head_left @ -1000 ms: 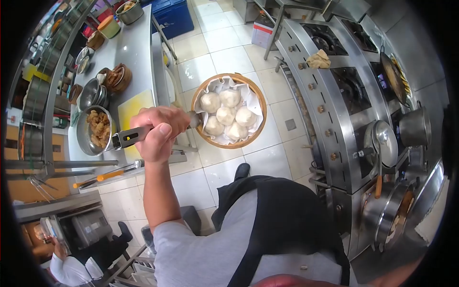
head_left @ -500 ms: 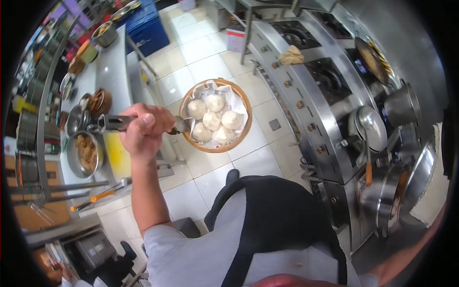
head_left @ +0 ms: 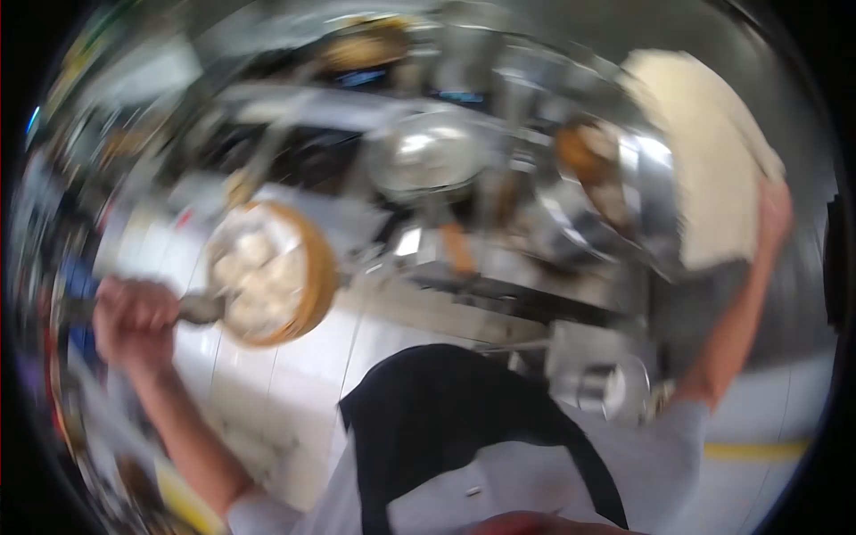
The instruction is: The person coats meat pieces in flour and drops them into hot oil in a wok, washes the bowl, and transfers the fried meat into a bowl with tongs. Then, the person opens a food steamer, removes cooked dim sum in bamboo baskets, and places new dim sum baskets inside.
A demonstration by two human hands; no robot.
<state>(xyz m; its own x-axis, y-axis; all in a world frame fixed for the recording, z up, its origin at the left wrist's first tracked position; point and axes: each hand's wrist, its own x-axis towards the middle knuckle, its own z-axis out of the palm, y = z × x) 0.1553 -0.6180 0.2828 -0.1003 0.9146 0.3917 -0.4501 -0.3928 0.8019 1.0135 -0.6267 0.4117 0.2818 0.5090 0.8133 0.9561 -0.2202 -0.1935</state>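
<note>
My left hand (head_left: 138,321), out toward 9 o'clock, is wrapped tight round a handle (head_left: 201,308), which meets the basket (head_left: 319,281) on its 8 o'clock side. The basket hangs between my hand and the middle of the view, over the tiled floor (head_left: 364,337). All its weight pulls from one side, so I want a firm grip, a straight wrist and the rim kept level. Its outer wall shows on the 3 o'clock side; I can't tell whether that is real tilt or just the lens. I'd turn smoothly, keep the elbow low and leave room between the rim and the stove edge, so the buns (head_left: 259,276) don't slide on the paper (head_left: 276,223).

My right hand (head_left: 774,214), just above 3 o'clock, is at the edge of the cloth (head_left: 713,152). My fingers there are too hidden for me to tell whether they're closed. Best to do nothing hasty on that side while the other arm is loaded.

Counting: one basket, one handle, one cloth. The buns blur together, at least four, with no sure total. One shiny pan (head_left: 428,152) sits at 12 o'clock.
</note>
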